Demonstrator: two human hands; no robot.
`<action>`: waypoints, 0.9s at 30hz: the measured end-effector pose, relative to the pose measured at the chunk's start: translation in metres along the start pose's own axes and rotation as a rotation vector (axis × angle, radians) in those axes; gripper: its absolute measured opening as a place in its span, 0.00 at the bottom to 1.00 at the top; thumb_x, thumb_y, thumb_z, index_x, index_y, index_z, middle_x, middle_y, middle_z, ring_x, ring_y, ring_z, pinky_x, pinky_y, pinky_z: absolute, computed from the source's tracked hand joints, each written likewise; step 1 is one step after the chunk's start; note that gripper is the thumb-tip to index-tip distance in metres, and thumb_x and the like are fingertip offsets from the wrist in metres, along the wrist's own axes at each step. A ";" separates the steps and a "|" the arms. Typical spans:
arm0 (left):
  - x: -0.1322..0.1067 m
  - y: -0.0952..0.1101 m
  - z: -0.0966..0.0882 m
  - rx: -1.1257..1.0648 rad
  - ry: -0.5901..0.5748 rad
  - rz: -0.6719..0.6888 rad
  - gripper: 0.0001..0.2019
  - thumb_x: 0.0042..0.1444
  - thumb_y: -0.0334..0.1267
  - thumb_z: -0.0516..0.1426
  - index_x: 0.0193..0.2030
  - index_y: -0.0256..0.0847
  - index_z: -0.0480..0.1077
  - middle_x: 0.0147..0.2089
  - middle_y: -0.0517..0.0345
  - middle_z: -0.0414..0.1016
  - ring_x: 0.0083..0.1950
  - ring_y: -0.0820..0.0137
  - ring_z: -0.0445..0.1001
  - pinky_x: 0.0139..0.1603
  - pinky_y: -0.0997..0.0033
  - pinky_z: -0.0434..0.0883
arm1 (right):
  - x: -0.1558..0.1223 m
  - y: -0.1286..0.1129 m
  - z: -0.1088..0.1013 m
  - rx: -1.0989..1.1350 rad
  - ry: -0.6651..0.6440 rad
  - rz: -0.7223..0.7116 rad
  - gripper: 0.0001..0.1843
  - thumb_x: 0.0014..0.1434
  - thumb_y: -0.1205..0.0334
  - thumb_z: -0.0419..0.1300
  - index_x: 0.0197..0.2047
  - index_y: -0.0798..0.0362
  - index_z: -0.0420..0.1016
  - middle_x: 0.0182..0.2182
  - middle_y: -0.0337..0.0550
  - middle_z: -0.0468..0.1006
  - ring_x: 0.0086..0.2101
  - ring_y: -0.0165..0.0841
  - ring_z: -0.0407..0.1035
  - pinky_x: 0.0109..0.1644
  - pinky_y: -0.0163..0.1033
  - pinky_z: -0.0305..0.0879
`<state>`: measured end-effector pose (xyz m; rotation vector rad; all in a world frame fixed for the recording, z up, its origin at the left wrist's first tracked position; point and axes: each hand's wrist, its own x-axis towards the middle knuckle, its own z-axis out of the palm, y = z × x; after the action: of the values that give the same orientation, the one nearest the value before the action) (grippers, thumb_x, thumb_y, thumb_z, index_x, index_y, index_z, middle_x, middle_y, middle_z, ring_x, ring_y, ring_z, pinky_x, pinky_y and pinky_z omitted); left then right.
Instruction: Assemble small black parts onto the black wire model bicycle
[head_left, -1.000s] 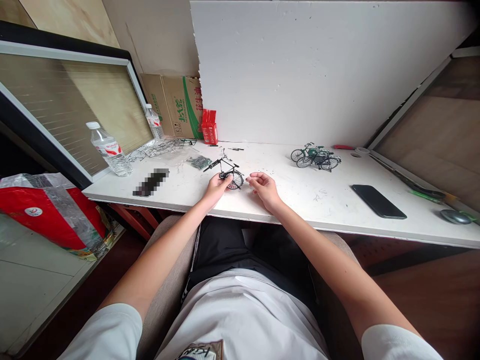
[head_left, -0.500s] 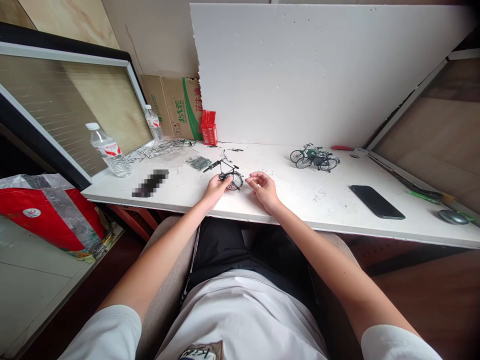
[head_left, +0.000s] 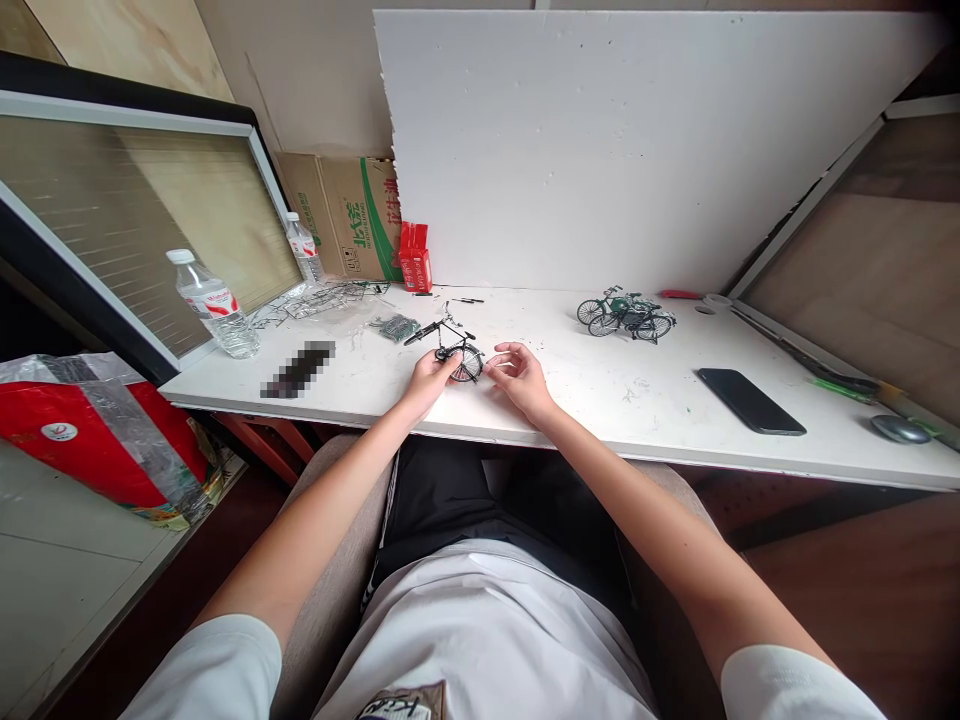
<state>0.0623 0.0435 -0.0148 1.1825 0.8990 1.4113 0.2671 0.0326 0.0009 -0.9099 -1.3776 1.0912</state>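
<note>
A small black model bicycle (head_left: 463, 345) is held near the front edge of the white desk. Its rear wheel is on and its handlebar points up and away; I see no wheel at the front fork. My left hand (head_left: 431, 380) grips it low near the pedals, thumb against the rear wheel. At the back of that wheel is my right hand (head_left: 523, 380), its thumb and index finger drawn together while the other fingers curl loosely above. Whatever lies between those two fingertips is too small to make out.
Two assembled model bicycles (head_left: 628, 315) stand to the right. A phone (head_left: 750, 401) and a mouse (head_left: 900, 429) lie farther right. Leftward are a bag of small parts (head_left: 397, 327), loose part frames (head_left: 330, 297), water bottles (head_left: 217, 305) and a red box (head_left: 415, 258).
My right hand has moved slightly left, bringing its fingertips up to the rear wheel. My left hand keeps its grip on the model bicycle. The whole view has shifted a little.
</note>
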 end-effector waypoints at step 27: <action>0.000 -0.004 -0.003 0.151 0.001 0.049 0.29 0.57 0.60 0.72 0.52 0.37 0.76 0.47 0.46 0.85 0.45 0.61 0.83 0.45 0.66 0.77 | -0.005 -0.010 0.000 0.131 -0.016 0.077 0.33 0.52 0.54 0.76 0.56 0.47 0.67 0.41 0.39 0.81 0.42 0.35 0.78 0.44 0.41 0.75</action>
<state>0.0608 0.0444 -0.0189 1.3251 0.9975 1.4019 0.2686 0.0256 0.0087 -0.8658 -1.2763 1.2347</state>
